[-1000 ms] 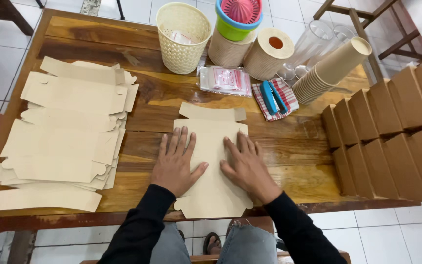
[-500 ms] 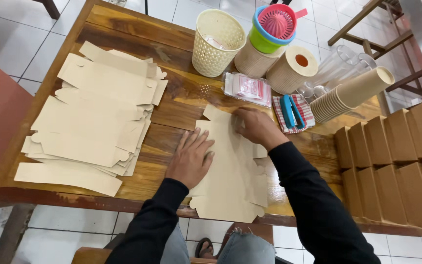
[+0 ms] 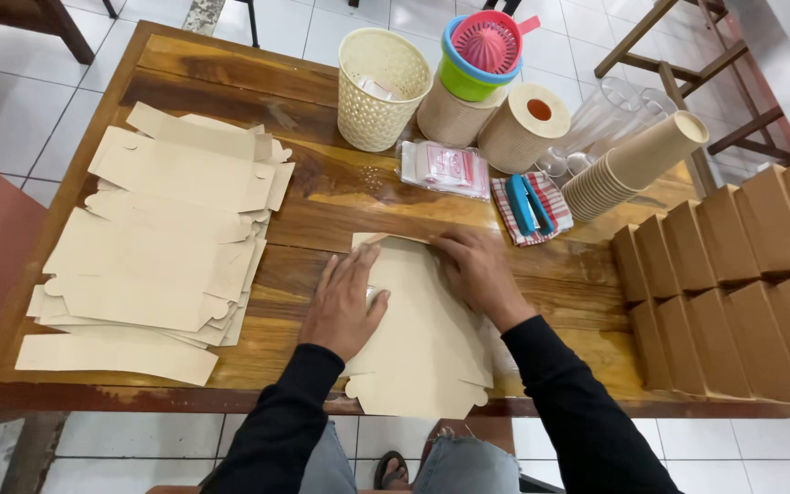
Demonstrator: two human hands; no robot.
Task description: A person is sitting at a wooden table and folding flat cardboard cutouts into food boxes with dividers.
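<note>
Head view: cardboard blank (image 3: 418, 343) under both hands.

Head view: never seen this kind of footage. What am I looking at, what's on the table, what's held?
A head-worn camera looks down at a person's own bare hands; no machine is involved. Both the left hand and right hand press flat on an unfolded cardboard box blank on the wooden table; nothing is gripped. Left lies a stack of flat blanks, right stand folded boxes. Behind are a cream basket and stacked paper cups.
</note>
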